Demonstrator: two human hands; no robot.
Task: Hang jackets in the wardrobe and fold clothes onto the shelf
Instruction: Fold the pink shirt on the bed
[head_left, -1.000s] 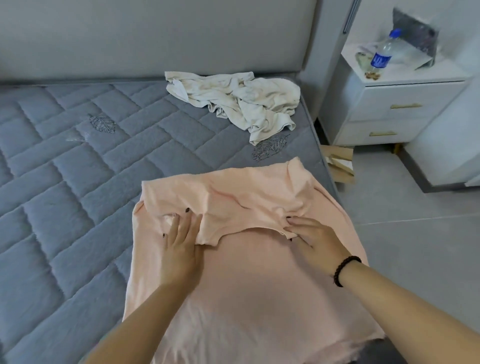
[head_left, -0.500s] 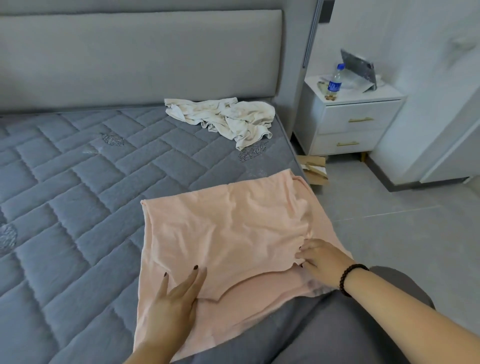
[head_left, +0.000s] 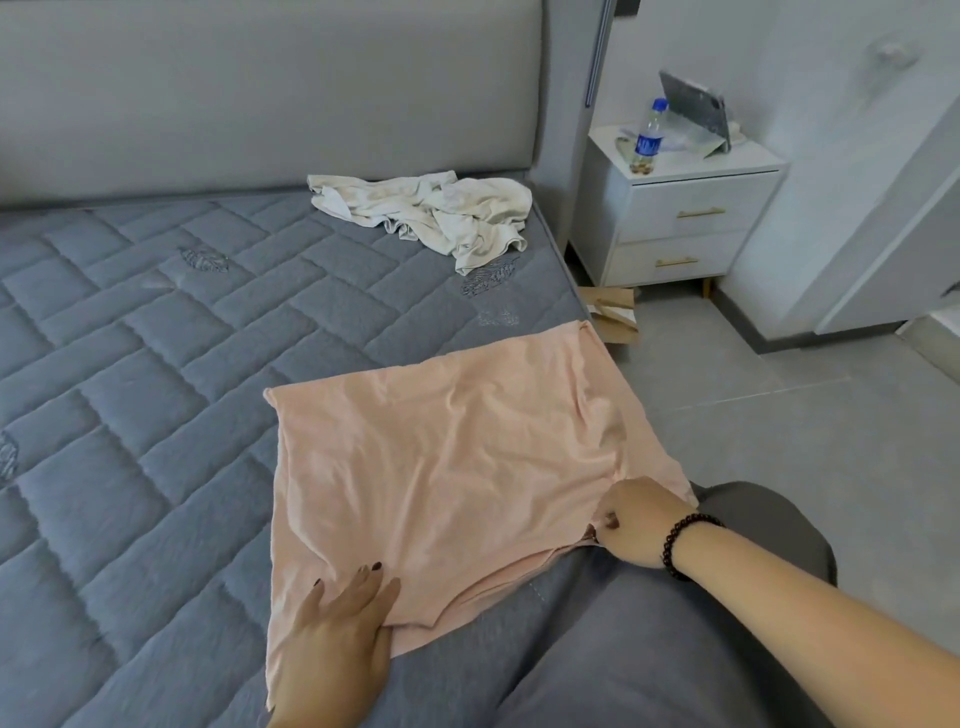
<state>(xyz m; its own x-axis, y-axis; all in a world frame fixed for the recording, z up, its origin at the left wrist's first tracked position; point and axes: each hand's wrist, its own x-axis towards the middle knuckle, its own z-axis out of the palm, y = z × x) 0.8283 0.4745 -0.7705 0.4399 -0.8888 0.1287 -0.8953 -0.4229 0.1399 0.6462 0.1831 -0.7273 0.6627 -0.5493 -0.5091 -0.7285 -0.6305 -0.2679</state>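
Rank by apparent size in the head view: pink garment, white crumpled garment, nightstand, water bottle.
1. pink garment, though nearest the camera
2. white crumpled garment and nightstand: too alike to rank
3. water bottle

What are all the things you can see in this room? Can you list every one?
Pink garment: one, pale pink, folded on the near part of the mattress.
White garment: one, cream, crumpled near the headboard.
Mattress: one, grey-blue, quilted.
Headboard: one, grey, behind the mattress.
Nightstand: one, white, gold handles, right of the bed.
Bottle: one, clear with a blue label, on the nightstand.
Cardboard: brown, on the floor by the bed.
Bracelet: one, dark beads, on the right wrist.
Left hand: flat on the pink garment's near corner.
Right hand: pinching the pink garment's right edge.
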